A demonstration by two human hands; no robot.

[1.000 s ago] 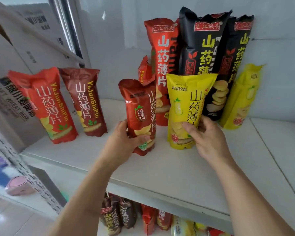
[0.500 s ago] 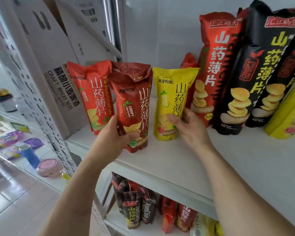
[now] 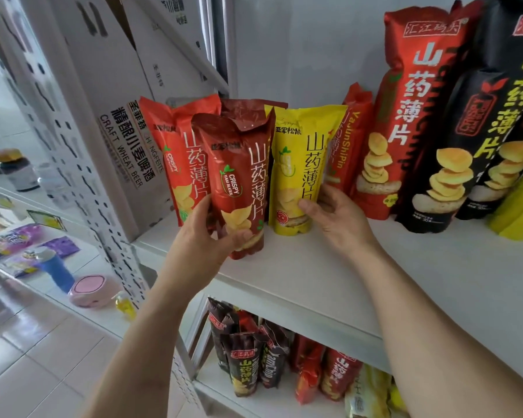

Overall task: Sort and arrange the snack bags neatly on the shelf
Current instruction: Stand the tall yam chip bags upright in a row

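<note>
A glossy dark-red foil snack bag (image 3: 239, 188), crinkled at its sealed top, is being gripped low on its body by the left hand (image 3: 212, 236), the thumb wrapped across the front and the fingers curled behind; the bag is being held upright at the front edge of the smooth white shelf (image 3: 435, 282). Just beside it, a shiny yellow foil snack bag (image 3: 299, 170) is being pinched near its base by the right hand (image 3: 335, 218), fingers curled round its right side, while it is standing on the shelf board. An orange-red pouch (image 3: 175, 152) is standing behind and left of the held bag, in front of a printed white cardboard carton (image 3: 127, 116). Further right, a slim orange-red bag (image 3: 347, 140), a tall red pillow-shaped bag (image 3: 405, 116) and a tall matte black bag (image 3: 471, 140) are being leaned against the pale back wall. More crumpled packets (image 3: 254, 357) are being stored on the lower shelf.
</note>
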